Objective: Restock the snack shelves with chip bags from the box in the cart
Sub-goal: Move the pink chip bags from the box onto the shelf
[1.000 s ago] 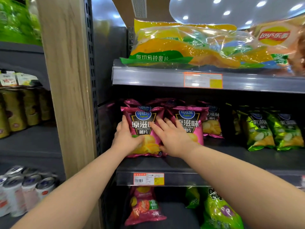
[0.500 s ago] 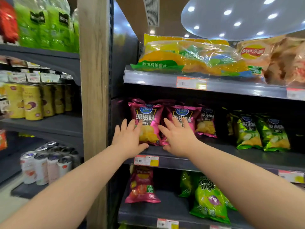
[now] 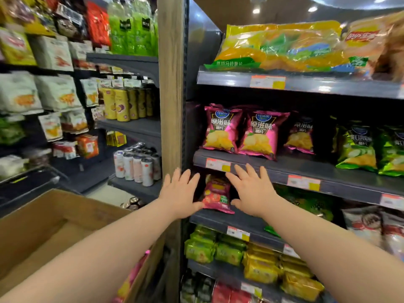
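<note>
Two pink chip bags stand upright side by side at the left end of the grey middle shelf. A third pink bag sits further back to their right. My left hand and my right hand hover in the air below that shelf's front edge, fingers spread, holding nothing and apart from the bags. The open cardboard box is at the lower left, under my left forearm; a pink bag edge shows beside it.
Green chip bags fill the right of the middle shelf. A large clear multipack lies on the top shelf. A pink-red bag stands on the shelf below, between my hands. A wooden upright divides off the drink-can shelves at left.
Both hands have let go of the pink bags and drawn back and down from the shelf. The view has pulled away, bringing the box and left aisle into sight.
</note>
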The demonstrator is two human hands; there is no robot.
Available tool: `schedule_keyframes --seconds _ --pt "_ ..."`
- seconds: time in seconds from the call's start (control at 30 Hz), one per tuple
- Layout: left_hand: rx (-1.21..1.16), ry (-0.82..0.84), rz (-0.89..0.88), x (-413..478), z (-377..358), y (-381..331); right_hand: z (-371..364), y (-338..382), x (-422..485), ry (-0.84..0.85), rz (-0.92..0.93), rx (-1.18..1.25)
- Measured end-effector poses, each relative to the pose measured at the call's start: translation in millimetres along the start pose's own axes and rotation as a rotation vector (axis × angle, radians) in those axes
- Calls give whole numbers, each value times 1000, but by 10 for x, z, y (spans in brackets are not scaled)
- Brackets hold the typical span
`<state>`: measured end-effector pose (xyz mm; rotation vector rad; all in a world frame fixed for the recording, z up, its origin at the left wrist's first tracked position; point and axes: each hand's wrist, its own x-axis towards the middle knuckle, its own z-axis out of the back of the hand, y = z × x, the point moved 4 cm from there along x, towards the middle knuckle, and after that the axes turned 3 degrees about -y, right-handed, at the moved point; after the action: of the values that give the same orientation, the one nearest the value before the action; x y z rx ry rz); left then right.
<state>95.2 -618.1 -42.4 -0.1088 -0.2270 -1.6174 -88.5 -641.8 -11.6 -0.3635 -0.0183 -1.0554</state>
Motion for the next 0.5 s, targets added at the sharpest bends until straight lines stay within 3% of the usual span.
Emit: schedule_keyframes --seconds 0.5 --pt "59 138 239 -1338 -407 1421 -152 1298 -155 99 133 52"
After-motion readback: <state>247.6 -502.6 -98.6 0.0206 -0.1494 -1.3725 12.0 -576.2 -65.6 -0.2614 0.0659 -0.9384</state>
